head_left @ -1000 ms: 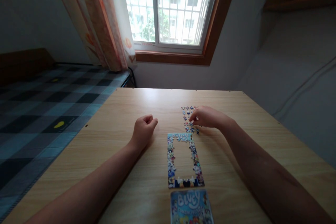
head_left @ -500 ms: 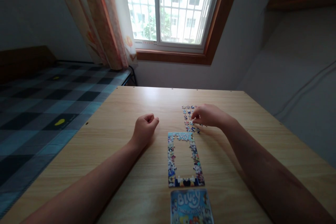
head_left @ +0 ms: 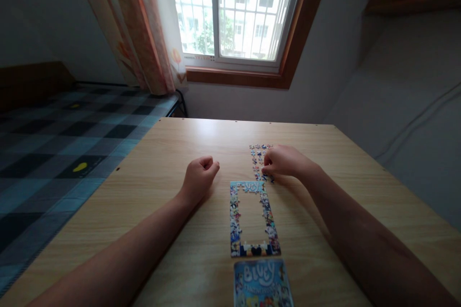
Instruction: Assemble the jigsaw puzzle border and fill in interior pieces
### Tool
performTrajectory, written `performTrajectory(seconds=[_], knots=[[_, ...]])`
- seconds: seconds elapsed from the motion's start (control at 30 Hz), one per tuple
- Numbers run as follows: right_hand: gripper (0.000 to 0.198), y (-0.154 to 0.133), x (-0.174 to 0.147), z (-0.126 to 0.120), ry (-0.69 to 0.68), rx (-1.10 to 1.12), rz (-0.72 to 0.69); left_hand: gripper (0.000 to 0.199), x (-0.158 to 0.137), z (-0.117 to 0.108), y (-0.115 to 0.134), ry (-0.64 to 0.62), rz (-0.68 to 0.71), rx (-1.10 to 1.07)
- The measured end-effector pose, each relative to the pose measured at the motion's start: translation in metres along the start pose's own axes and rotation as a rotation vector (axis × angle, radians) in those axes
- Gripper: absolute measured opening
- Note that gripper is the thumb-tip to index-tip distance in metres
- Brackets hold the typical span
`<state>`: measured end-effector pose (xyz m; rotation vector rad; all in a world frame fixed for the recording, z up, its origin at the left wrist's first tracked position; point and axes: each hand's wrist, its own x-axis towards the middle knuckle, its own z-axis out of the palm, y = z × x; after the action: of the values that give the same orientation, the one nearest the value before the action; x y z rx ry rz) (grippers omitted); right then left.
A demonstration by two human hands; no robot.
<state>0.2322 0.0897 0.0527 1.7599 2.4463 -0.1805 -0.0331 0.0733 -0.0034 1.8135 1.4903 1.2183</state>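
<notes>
Left hand (head_left: pixel 200 177) is balled up, right hand (head_left: pixel 284 160) is at the loose pieces (head_left: pixel 255 160), 12 o'clock from the puzzle border (head_left: pixel 235 220), can't tell if it's pinching one. Dragging knuckles could scatter those rows

The right hand (head_left: pixel 284 160) has dipped slightly since half a second ago, fingertips (head_left: pixel 265 170) now lower among the pieces (head_left: pixel 255 161)

Wooden tabletop (head_left: pixel 231 163): open lane between left fist (head_left: pixel 199 176) and loose jigsaw pieces (head_left: pixel 254 160).
Right hand (head_left: pixel 283 160): blocks their right side.
Jigsaw border (head_left: pixel 235 223): bars near side.
</notes>
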Motion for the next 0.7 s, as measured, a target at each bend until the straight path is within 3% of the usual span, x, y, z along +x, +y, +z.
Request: performTrajectory(seconds=[0.37,0.7], knots=[[0.011,0.0001,-0.0001,0.0009,-0.014,0.048,0.030,0.039,-0.0017,-0.0001,0.0017,-0.017,0.020,0.001],[0.020,0.0083,0.0035,0.0039,-0.024,0.158,-0.012,0.041,-0.0023,0.0000,0.0007,-0.029,0.036,0.006]])
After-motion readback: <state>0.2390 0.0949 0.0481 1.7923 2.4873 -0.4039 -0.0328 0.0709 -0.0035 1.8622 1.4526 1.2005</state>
